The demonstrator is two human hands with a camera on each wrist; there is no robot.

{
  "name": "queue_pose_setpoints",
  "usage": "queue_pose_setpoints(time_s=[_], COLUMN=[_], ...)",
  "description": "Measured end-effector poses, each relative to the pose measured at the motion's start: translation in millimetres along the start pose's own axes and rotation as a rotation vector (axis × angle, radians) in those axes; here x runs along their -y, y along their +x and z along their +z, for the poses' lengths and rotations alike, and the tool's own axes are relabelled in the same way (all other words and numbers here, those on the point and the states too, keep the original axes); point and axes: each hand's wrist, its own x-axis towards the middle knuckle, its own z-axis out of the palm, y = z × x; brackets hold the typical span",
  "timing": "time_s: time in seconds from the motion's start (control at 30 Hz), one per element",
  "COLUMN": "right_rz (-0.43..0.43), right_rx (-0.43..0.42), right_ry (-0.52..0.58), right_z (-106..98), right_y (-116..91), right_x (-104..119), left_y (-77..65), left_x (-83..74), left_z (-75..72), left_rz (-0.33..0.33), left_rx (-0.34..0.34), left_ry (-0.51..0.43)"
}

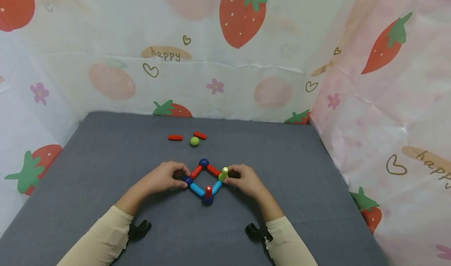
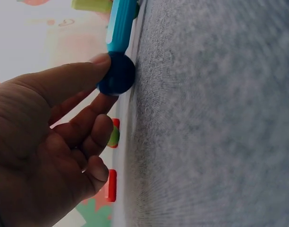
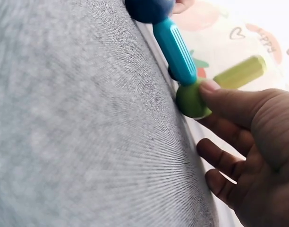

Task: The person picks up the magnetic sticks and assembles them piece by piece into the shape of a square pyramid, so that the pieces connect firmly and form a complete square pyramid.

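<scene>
A four-sided frame of rods and balls lies on the grey cloth between both hands. Its far sides are red rods [image 1: 196, 171], its near sides blue rods [image 1: 197, 189]. My left hand [image 1: 163, 178] pinches the dark blue ball [image 2: 117, 74] at the left corner between thumb and fingertips. At the right corner my right hand [image 1: 246, 180] pinches a green ball [image 3: 191, 100], from which a yellow-green rod [image 1: 224, 171] stands up. Dark blue balls form the far corner [image 1: 204, 163] and the near corner [image 1: 207, 200]. An upright red rod [image 1: 208, 191] rises from the near one.
Beyond the frame lie a loose red rod [image 1: 175, 137], another red rod [image 1: 200, 135] and a green ball [image 1: 194, 141]. A strawberry-printed sheet [image 1: 211, 70] stands behind and beside the grey table [image 1: 105, 148]. Black wrist mounts [image 1: 140, 230] stick out from both sleeves.
</scene>
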Motion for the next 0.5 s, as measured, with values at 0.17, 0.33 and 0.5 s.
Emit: queue_pose_setpoints(time_s=[0.17, 0.33, 0.5], right_rz=[0.018, 0.036, 0.057], right_rx=[-0.032, -0.054, -0.075], right_ry=[-0.001, 0.011, 0.037], right_z=[-1, -1, -1], right_y=[0, 1, 2], right_x=[-1, -3, -5], left_y=[0.9, -0.3, -0.4], left_x=[-4.5, -11.4, -18.1], left_z=[4.1, 9.4, 15.4], left_rz=[-0.002, 0.000, 0.005], left_rx=[0.039, 0.052, 0.055], left_ry=[-0.034, -0.065, -0.067])
